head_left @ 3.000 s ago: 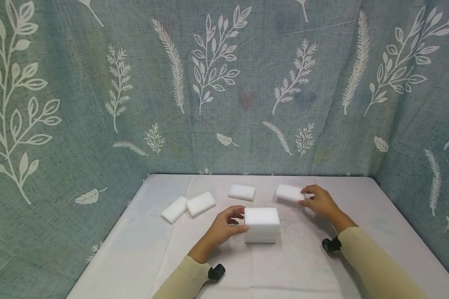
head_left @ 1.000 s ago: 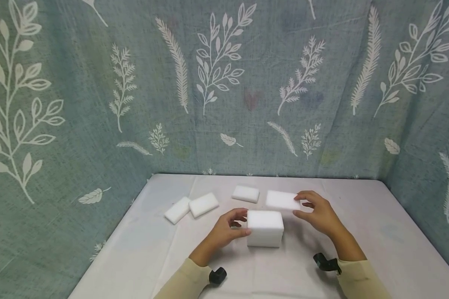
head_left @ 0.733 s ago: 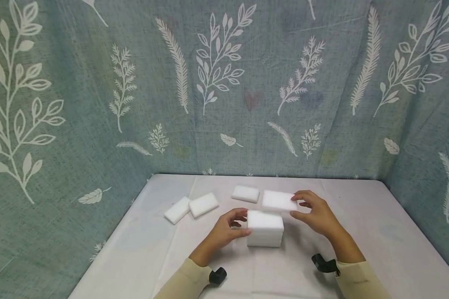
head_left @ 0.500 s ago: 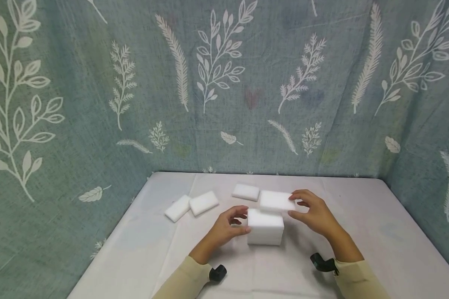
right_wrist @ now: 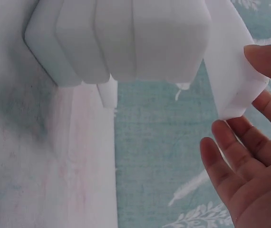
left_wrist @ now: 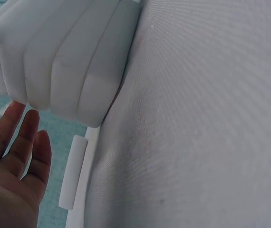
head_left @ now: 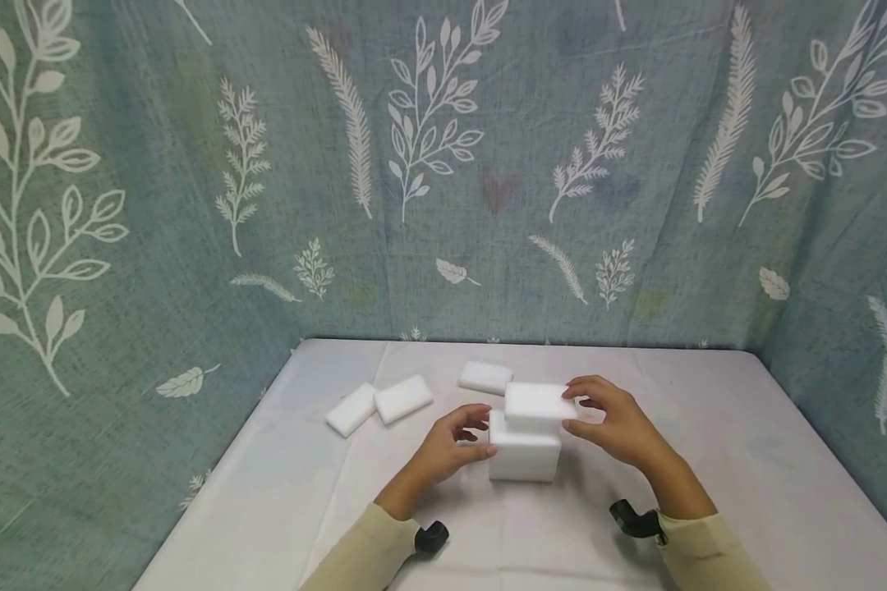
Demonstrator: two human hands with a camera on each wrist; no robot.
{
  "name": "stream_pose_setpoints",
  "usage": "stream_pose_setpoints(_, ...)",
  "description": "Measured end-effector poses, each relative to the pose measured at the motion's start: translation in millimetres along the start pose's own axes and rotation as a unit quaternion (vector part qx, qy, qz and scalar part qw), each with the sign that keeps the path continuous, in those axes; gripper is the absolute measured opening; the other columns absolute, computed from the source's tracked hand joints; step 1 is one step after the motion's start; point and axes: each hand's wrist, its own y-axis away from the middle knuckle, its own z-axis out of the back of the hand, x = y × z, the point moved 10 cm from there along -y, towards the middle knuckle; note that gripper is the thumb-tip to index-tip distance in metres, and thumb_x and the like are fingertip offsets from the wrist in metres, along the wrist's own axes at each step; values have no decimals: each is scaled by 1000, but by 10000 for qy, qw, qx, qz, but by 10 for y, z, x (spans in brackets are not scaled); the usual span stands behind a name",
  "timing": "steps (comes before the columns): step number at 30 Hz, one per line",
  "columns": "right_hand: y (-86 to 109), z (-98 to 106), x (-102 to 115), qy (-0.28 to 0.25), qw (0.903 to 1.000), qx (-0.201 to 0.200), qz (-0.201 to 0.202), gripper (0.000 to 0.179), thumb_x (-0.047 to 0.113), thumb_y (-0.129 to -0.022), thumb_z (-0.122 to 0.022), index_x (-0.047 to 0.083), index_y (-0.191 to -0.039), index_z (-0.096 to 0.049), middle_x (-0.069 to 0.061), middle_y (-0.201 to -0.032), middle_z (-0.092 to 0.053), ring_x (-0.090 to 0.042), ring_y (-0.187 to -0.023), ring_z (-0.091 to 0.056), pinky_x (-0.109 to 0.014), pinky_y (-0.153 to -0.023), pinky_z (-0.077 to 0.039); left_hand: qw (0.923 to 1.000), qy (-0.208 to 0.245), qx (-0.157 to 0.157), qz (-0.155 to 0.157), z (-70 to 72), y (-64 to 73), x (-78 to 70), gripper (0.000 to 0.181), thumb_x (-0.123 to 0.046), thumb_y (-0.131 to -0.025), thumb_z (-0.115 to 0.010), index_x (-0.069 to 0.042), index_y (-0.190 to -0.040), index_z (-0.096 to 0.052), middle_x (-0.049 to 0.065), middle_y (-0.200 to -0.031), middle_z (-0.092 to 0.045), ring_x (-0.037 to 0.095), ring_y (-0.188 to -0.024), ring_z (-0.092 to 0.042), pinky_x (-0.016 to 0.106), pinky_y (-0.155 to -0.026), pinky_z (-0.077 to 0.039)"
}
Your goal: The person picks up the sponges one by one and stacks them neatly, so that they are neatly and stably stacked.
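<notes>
A stack of several white melamine sponges (head_left: 523, 461) stands on the white-covered table. My left hand (head_left: 442, 456) is at its left end, thumb at the near corner and fingers towards the far corner. Seen from the left wrist, the stacked sponges (left_wrist: 64, 61) lie close to the fingertips. My right hand (head_left: 612, 420) pinches the right end of another white sponge (head_left: 536, 402) between thumb and fingers, over the rear part of the stack. In the right wrist view a wedge-shaped gap parts this held sponge (right_wrist: 230, 61) from the top of the stack.
Behind the stack one loose sponge (head_left: 485, 377) lies on the table (head_left: 710, 460). Two more, a left one (head_left: 351, 410) and a right one (head_left: 403, 399), lie touching at the left. A leaf-patterned curtain (head_left: 443, 180) encloses the back and sides.
My right hand has brought its sponge from the right, leftwards and nearer, to above the stack. The left hand has stayed at the stack's left end.
</notes>
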Motion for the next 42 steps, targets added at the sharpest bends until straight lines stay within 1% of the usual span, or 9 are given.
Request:
stream_pose_setpoints(8,4,-71,65,-157,9995,83,277,34,14,-79,-82,17,-109,-67,1,-123,-58,-21,-113,-57,-37,-95,-49,9999,-11,-62,-136,3,9,-36,56,-7,-82,-78,3,-131,-53,19,-121,-60,49,-113,-51,60,-93,-42)
stream_pose_setpoints(12,14,-85,100,-192,9989,101,421,34,14,-78,-83,17,-108,-67,2,-122,-58,-20,-112,-57,-37,-93,-49,10000,-66,-34,-31,2,9,-36,57,-8,-83,-77,2,-133,-52,19,-124,-58,45,-115,-51,60,-95,-41)
stream_pose_setpoints(19,12,-106,140,-223,9975,134,654,35,13,-77,-84,18,-106,-67,0,-121,-59,-20,-112,-56,-41,-92,-50,9996,-184,-186,118,26,-67,303,60,-10,-82,-79,-6,-137,-52,13,-126,-58,35,-117,-53,57,-96,-42)
stream_pose_setpoints(25,21,-145,161,-218,9974,210,654,35,13,-75,-85,18,-105,-67,2,-120,-59,-19,-112,-56,-38,-91,-51,9995,-203,-230,65,35,-65,367,58,-20,-82,-80,-15,-134,-56,4,-124,-60,27,-113,-56,48,-94,-46)
stream_pose_setpoints(28,28,-158,164,-213,9974,224,649,35,12,-75,-85,19,-105,-67,4,-119,-59,-18,-111,-56,-38,-91,-51,9994,-246,-223,54,33,-56,369,58,-23,-81,-81,-17,-133,-56,2,-123,-61,25,-112,-57,45,-93,-47)
stream_pose_setpoints(31,30,-165,171,-216,9974,219,649,36,11,-75,-85,19,-104,-67,5,-118,-59,-18,-110,-56,-38,-91,-51,9995,-210,-226,38,30,-51,358,58,-22,-81,-81,-17,-133,-56,3,-123,-61,24,-112,-57,46,-94,-47)
stream_pose_setpoints(38,26,-183,187,-197,9973,261,660,37,13,-74,-86,19,-104,-67,3,-118,-59,-18,-111,-56,-38,-90,-51,9998,-78,-162,83,11,-52,316,60,-9,-81,-79,-7,-136,-53,13,-126,-59,33,-116,-55,55,-96,-42)
stream_pose_setpoints(39,25,-188,187,-191,9973,278,657,37,13,-74,-86,19,-105,-67,2,-119,-59,-18,-111,-56,-39,-90,-51,9998,-76,-140,83,6,-49,294,61,-8,-81,-79,-5,-136,-52,15,-126,-58,35,-116,-54,57,-96,-42)
stream_pose_setpoints(42,22,-207,181,-175,9972,335,638,36,14,-75,-86,19,-105,-67,0,-120,-59,-20,-112,-56,-41,-90,-51,9999,-55,-76,55,-8,-21,137,60,-7,-83,-78,0,-136,-51,19,-125,-58,40,-116,-53,60,-96,-41)
